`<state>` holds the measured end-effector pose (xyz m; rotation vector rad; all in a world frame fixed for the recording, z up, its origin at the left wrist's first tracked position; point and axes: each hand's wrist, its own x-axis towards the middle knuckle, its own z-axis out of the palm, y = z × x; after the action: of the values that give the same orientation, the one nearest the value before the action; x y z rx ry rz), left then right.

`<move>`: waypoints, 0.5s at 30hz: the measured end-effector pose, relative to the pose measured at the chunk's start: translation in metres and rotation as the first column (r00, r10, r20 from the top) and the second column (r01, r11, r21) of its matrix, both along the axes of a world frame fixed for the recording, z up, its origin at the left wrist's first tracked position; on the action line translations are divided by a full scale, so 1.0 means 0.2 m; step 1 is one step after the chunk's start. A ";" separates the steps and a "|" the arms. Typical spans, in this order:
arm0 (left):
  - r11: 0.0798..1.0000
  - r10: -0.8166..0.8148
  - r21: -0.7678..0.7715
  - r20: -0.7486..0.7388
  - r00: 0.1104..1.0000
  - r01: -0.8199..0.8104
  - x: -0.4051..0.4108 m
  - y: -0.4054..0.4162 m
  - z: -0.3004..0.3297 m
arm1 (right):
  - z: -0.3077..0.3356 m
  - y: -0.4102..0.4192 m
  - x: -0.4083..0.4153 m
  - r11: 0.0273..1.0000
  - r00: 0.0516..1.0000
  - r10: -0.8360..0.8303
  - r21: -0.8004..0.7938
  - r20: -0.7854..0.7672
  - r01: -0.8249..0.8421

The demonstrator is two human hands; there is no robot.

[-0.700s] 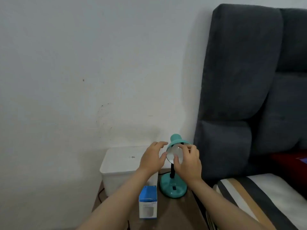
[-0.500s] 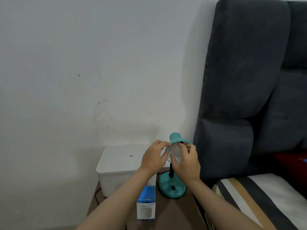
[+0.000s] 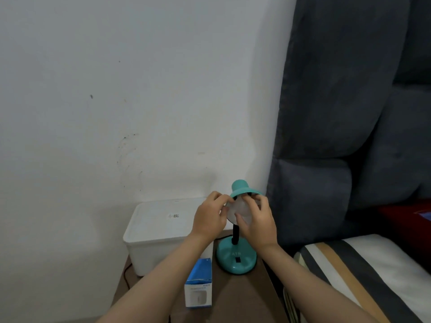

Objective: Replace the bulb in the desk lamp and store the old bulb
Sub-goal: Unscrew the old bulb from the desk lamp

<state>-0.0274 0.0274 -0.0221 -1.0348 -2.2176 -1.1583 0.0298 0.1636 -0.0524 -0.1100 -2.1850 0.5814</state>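
A teal desk lamp (image 3: 236, 259) stands on a brown bedside table, its shade (image 3: 241, 188) tilted toward me. A white bulb (image 3: 240, 212) sits in the shade's mouth. My right hand (image 3: 258, 223) wraps its fingers around the bulb from the right. My left hand (image 3: 210, 217) grips the shade's left rim, fingertips touching the bulb's edge. A blue and white bulb box (image 3: 199, 285) stands upright on the table in front of the lamp base, beside my left forearm.
A white lidded plastic bin (image 3: 154, 231) sits at the back left of the table (image 3: 245, 297) against the wall. A dark grey padded headboard (image 3: 338, 136) rises at right, with a striped mattress (image 3: 349, 271) below. A black cable runs behind the bin.
My left hand has closed in from hovering beside the shade to gripping its rim. My right hand stays on the bulb, its fingers shifted slightly. The view has dipped a little.
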 end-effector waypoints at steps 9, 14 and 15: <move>0.999 -0.042 0.036 0.049 0.998 0.040 0.00 -0.01 0.04 | 0.04 0.03 0.01 0.969 0.999 0.025 0.245 0.041 -0.034; 0.999 -0.042 0.030 0.057 0.998 0.040 0.01 0.00 0.04 | 0.02 0.02 0.05 0.979 0.999 -0.033 0.200 0.002 0.032; 0.999 -0.043 0.028 0.055 0.998 0.041 0.01 0.00 0.04 | 0.00 0.00 0.06 0.986 0.999 -0.051 0.160 -0.011 0.052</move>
<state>-0.0252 0.0283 -0.0135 -1.0555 -2.2266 -1.2454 0.0409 0.1642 -0.0517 -0.0783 -2.2067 0.3747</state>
